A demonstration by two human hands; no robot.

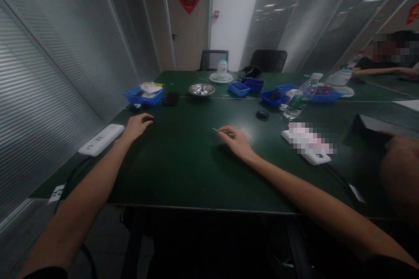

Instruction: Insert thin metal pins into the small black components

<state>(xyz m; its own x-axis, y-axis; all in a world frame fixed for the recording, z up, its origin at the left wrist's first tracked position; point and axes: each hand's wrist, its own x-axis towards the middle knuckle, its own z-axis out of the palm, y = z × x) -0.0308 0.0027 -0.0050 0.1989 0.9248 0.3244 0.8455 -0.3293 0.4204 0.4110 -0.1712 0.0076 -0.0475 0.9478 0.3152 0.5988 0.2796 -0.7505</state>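
My right hand [236, 139] is over the middle of the dark green table [183, 170]. Its thumb and forefinger pinch a thin, pale stick [215, 129] that points left; its exact kind is too small to make out. Farther left, my left hand [139, 125] rests at the table with loosely curled fingers, thumb and forefinger a little apart, and nothing visible in it. Beyond both hands stands a shiny metal bowl [202, 90] with small pale pieces inside. A white power bank-like device [102, 139] with a cable lies beside my left wrist.
A blue basket [144, 98] with packets stands back left, near a dark flat object [171, 98]. Small blue trays [239, 89], a black mouse [262, 114] and a water bottle [303, 96] are right. Another white device [316, 157] lies there. A co-worker's hand [402, 161] is far right.
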